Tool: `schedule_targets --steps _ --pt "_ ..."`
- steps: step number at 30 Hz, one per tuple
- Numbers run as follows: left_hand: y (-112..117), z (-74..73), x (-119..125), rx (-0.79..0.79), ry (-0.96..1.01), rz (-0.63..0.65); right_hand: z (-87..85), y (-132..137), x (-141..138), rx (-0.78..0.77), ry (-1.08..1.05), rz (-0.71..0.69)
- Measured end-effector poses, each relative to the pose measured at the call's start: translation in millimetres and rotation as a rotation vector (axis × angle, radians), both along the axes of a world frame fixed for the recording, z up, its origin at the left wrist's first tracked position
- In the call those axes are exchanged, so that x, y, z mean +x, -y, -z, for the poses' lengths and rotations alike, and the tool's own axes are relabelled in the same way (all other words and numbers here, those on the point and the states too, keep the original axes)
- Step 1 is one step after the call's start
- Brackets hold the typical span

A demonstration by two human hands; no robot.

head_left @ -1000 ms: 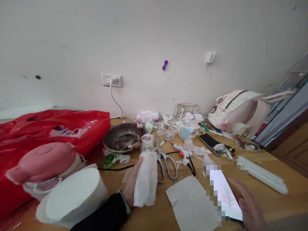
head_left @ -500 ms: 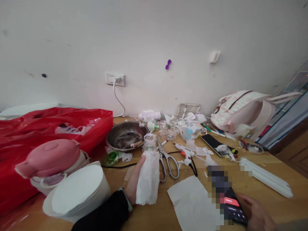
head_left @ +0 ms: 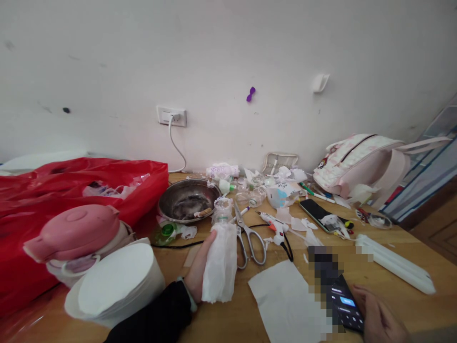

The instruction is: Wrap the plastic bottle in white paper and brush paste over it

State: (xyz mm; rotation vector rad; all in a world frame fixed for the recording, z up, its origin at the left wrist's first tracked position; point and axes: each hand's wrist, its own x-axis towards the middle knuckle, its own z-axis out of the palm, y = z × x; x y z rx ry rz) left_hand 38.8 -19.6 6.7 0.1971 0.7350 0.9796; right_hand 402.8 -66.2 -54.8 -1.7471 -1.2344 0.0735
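Note:
My left hand [head_left: 200, 271] is closed around a clear plastic bottle wrapped in white tissue [head_left: 219, 267], which lies tilted away from me with its clear end outward. Grey-handled scissors [head_left: 246, 238] lie just right of it. At the lower right, my right hand [head_left: 382, 317] has its fingers bent together against the right edge of a black smartphone [head_left: 348, 305] with a lit screen. Blurred blocks cover part of that phone. Between the hands lies a sheet of white tissue [head_left: 282, 300].
A metal bowl [head_left: 189, 202], glue gun [head_left: 276, 228], second phone [head_left: 316, 214] and plastic scraps crowd the back. At left are a red plastic bag [head_left: 143, 174], a pink-lidded cup [head_left: 76, 231] and a white roll [head_left: 117, 281]. A backpack [head_left: 360, 162] and white power-bar-like object [head_left: 396, 264] stand right.
The lit phone's screen has gone from a red panel to a blue one. My right hand's fingers have shifted slightly and curled more. My left hand holds still on the wrapped bottle.

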Motion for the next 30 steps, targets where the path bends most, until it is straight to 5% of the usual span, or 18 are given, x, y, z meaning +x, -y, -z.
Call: schedule_targets --steps 14,17,22,30 --pt "-0.2 1.6 -0.3 -0.007 -0.017 0.008 8.3 0.5 0.7 0.036 -0.011 0.01" --pt "0.2 2.1 -0.6 -0.013 -0.006 0.008 10.8 4.2 -4.5 0.14 -0.007 0.054" --pt "0.9 -1.6 0.5 -0.017 0.019 0.0 9.7 7.5 -8.5 0.31 0.158 -0.085" --pt "-0.6 -2.0 0.5 -0.019 -0.001 0.0 10.6 7.5 -2.4 0.244 0.181 -0.132"
